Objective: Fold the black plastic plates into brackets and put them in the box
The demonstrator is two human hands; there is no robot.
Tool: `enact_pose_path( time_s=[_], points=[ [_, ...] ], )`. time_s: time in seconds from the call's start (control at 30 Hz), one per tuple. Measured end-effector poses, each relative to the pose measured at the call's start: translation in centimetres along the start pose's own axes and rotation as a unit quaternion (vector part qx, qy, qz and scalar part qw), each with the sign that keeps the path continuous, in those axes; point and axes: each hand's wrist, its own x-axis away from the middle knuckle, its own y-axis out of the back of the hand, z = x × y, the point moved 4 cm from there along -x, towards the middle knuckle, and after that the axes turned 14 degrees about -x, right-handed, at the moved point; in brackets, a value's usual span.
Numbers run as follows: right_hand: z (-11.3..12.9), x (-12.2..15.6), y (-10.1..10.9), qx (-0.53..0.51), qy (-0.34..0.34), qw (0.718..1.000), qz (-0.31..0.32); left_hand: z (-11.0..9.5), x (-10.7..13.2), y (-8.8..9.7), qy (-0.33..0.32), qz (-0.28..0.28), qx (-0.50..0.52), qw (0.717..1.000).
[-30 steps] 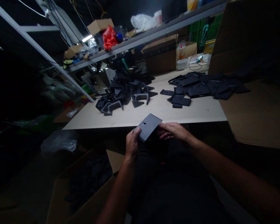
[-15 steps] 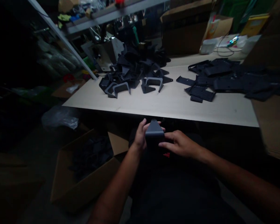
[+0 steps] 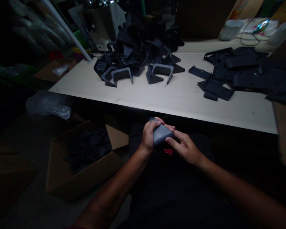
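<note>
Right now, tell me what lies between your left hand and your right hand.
The head view shows a grey moulded plastic part between them: the left hand grips it, and the right hand sits close against its other side.

Dim, low-key light falls on the pale workbench (image 3: 181,95), whose top is the brightest patch in view. Below its front edge, the left hand (image 3: 149,136) and right hand (image 3: 186,148) stay softly lit and fairly sharp amid heavy shadow. Left of it the floor turns almost black, while past its right end the view smears and bends
</note>
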Motion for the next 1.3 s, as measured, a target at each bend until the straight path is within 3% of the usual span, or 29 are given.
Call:
enact_pose_path(
  time_s=[0.17, 0.37, 0.5, 0.7, 1.03, 1.17, 1.3],
  points=[
    [0.3, -0.6, 0.0, 0.028, -0.008, 0.999, -0.019, 0.1, -0.6, 0.2, -0.019, 0.007, 0.002, 1.000],
    [-0.3, -0.7, -1.0, 0.015, 0.023, 0.997, -0.066, 0.8, -0.4, 0.7, -0.038, -0.049, -0.002, 0.998],
    [-0.2, -1.6, -1.1, 0.002, -0.007, 0.999, -0.043, 1.0, -0.9, 1.3, 0.017, -0.064, 0.059, 0.996],
    [0.4, -1.9, 1.5, 0.050, -0.087, 0.995, 0.025, 1.9, -1.9, 2.6, 0.159, -0.097, 0.211, 0.960],
    [-1.3, -1.5, 2.4, -0.013, -0.165, 0.986, 0.035, 4.3, -1.8, 3.7, 0.216, -0.140, 0.215, 0.942],
    [-0.8, -1.5, 2.4, -0.007, -0.177, 0.983, 0.044, 3.5, -1.7, 3.1, 0.184, -0.124, 0.165, 0.961],
    [-0.4, -1.8, 1.5, 0.018, -0.124, 0.991, 0.039, 1.7, -1.5, 1.8, 0.060, -0.136, 0.030, 0.988]
  ],
)
